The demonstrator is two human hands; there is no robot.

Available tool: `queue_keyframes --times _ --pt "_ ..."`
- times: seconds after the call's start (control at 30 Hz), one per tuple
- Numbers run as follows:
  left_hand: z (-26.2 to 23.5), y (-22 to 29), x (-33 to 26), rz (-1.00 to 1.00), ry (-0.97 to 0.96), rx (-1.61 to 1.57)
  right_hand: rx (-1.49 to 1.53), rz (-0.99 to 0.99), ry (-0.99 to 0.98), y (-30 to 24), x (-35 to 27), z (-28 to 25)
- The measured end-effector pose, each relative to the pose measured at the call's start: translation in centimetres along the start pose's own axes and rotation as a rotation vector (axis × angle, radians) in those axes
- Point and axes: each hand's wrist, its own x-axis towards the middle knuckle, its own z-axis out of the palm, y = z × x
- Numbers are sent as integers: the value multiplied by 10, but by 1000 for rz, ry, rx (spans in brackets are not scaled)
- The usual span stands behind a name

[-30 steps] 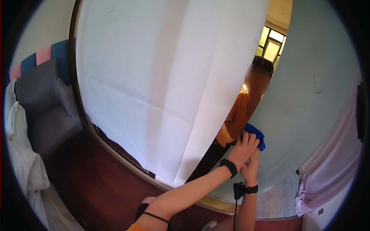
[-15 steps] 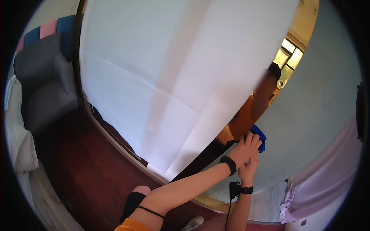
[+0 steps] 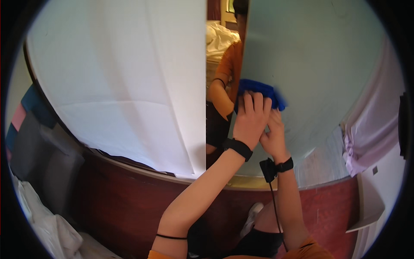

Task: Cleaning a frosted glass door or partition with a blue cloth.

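Note:
A blue cloth [image 3: 258,88] lies against the left edge of a pale green, smooth panel [image 3: 302,64]. My left hand [image 3: 253,115] is closed on the cloth, fingers bent over its lower side. Just right of it and a little lower, my right hand [image 3: 274,131] holds the cloth's lower right corner, which is blurred. The two hands touch or overlap; parts of the right fingers are hidden. Left of the panel edge, a narrow mirror strip [image 3: 222,80] reflects an orange sleeve and an arm.
A white sheet [image 3: 116,86] covers the surface left of the mirror. A grey armchair [image 3: 43,146] stands at far left, beside pale crumpled fabric [image 3: 47,224]. A lilac curtain [image 3: 371,125] hangs at right above a white cabinet [image 3: 379,190]. The floor [image 3: 116,194] is dark red.
The view has turned, so the mirror strip now stands upright rather than slanted. Both hands and the cloth appear higher and farther left in the picture, and more of the cloth shows.

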Motion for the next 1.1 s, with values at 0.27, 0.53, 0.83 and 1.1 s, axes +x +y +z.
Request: queue_keyframes --times 0.27,0.53,0.83,1.1 --pt "5 0 -4 7 63 -10 19 22 36 -5 0 -7" --pt "8 -4 -5 1 106 -22 55 21 47 -7 0 1" --pt "11 -7 -10 1 95 -52 20 26 24 -5 0 -2" --pt "-7 -8 -1 -54 -48 -156 -179 -111 73 7 0 5"
